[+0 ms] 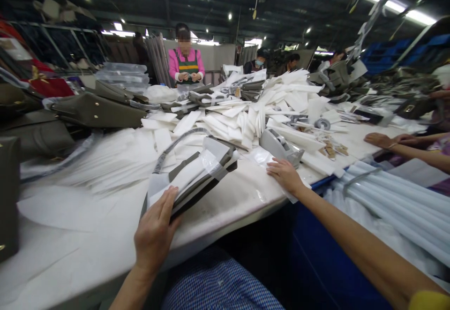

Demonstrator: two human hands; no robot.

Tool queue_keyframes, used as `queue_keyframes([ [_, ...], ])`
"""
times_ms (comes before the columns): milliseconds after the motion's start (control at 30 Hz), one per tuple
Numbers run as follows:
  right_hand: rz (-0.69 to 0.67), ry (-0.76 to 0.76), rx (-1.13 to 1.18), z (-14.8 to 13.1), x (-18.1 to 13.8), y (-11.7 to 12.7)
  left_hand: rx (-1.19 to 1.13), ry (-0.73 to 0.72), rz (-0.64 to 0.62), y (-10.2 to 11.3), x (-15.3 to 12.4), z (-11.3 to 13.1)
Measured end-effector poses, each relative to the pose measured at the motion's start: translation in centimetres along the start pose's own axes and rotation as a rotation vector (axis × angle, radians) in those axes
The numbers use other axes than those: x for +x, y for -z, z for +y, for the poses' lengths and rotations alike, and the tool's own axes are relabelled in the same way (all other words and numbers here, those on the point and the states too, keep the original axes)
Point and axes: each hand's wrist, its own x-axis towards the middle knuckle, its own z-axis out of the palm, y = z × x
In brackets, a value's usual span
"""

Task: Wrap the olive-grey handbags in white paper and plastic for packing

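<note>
One dark bag (201,190) over white table (246,195), left of tape dispenser (275,147); left hand (156,232) clamped on bag's near end; right hand (286,177) just beside dispenser, cannot tell whether gripping.

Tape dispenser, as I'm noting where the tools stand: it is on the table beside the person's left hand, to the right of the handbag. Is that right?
One slip: the head view shows the tape dispenser beside the person's right hand, not the left hand. It is on the table, to the right of the handbag.
</note>
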Motion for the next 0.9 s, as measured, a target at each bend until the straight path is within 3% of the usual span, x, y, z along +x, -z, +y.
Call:
queue_keyframes([
  [133,0.048,-0.001,0.083,-1.8,1.1,1.1,-0.008,-0.015,-0.008,-0.1,0.1,-0.1],
  [267,0.065,0.012,0.212,-6.6,-0.5,2.7,-0.007,0.018,0.002,0.0,0.2,0.1],
  [367,-0.115,0.082,0.446,-10.9,-3.2,3.6,-0.008,0.048,0.009,0.1,0.3,0.2],
  [467,-0.274,0.091,0.601,-13.5,-4.6,3.3,-0.014,0.070,-0.003,0.2,0.3,0.3],
  [600,-0.124,-0.085,0.327,-14.0,-2.7,0.5,-0.017,0.076,0.000,0.2,0.3,0.2],
  [700,-0.177,-0.165,0.115,-14.6,-1.0,-1.8,-0.027,0.082,0.006,0.1,0.2,0.1],
  [767,-0.232,-0.119,0.071,-15.8,-0.9,-2.5,-0.038,0.099,0.028,0.0,0.2,0.1],
  [900,-0.320,0.124,0.132,-19.3,-2.0,-2.3,-0.072,0.195,0.108,-0.1,0.3,0.1],
])
